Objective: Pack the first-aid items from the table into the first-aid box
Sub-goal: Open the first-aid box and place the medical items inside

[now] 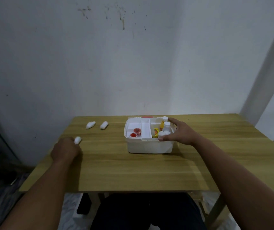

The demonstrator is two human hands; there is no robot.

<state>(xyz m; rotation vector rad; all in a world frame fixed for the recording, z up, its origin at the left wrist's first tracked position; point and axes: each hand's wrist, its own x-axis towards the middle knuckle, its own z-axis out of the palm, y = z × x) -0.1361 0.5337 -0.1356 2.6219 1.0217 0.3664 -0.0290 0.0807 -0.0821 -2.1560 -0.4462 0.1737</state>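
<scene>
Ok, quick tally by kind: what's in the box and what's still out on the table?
White bottles, in the box: 3
Red-lidded pots, in the box: 2
Yellow item, in the box: 1
White rolls on the table: 3, and one at the left hand
Total: 9

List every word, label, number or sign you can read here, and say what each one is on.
None can be read.
Orange bottle in the first-aid box: label too blurred to read.
White bottle beside it: no print can be made out.
Yellow packet: markings too small to read.
Red tab behind the box: no text can be made out.
</scene>
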